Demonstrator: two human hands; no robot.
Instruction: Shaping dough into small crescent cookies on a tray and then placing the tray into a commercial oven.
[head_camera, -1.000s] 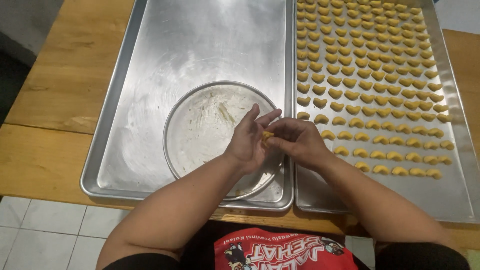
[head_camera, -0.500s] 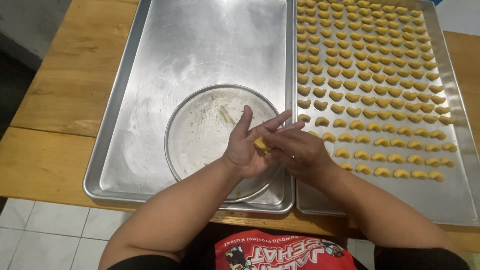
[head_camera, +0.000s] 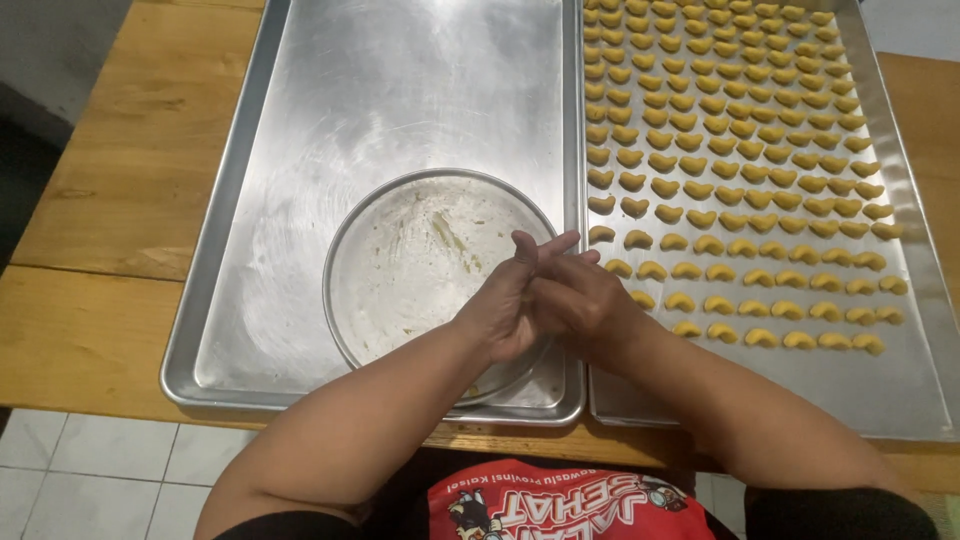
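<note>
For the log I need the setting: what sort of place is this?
Probably a home kitchen or small baking setup. A metal tray holds rows of small crescent-shaped dough pieces; a second tray holds a floury round pan, all on a wooden table over a tiled floor.

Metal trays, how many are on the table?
2: the left tray holds a round pan; the right tray holds rows of yellow crescent pieces. None looks hidden.

between palms: left hand (head_camera: 510, 305) pressed on right hand (head_camera: 580, 300), anything held is hidden
round plate (head_camera: 400, 260): near rim under hands
pastry tray (head_camera: 900, 380): top, right edges cut off
</note>
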